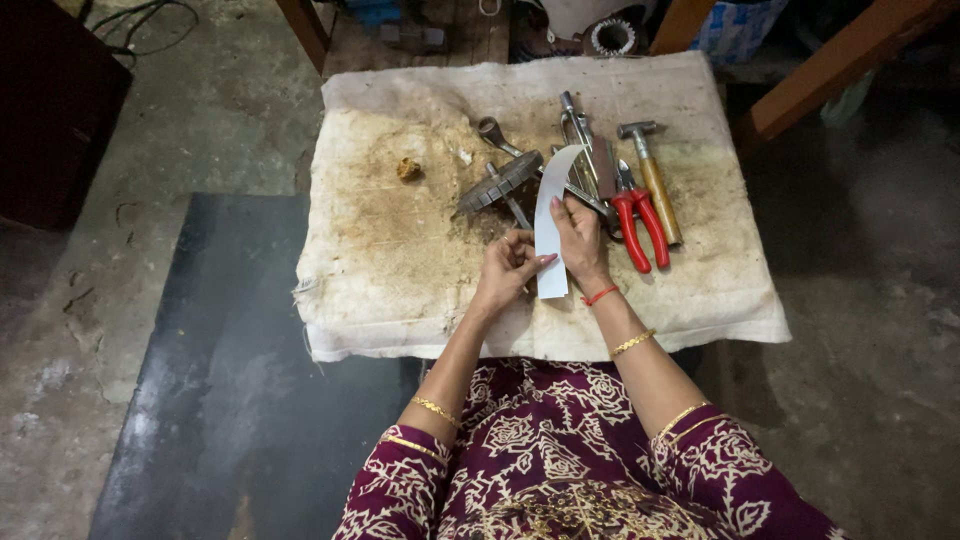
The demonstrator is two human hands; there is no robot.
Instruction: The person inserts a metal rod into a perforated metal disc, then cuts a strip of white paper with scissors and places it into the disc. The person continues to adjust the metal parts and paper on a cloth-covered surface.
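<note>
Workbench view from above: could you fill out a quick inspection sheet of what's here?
Surface: a stained, off-white cloth covers a small table.
Job's things: a white paper strip is held upright between both hands.
Clutter: a toothed metal wheel, a wrench, red-handled pliers, a wooden-handled hammer and other metal tools lie on the cloth; a small brown lump sits apart.
Grippers: the left hand pinches the strip's lower part; the right hand grips it higher up.
Cables: black cables on the floor, top left.
Surroundings: concrete floor, a dark mat, wooden furniture legs.
</note>
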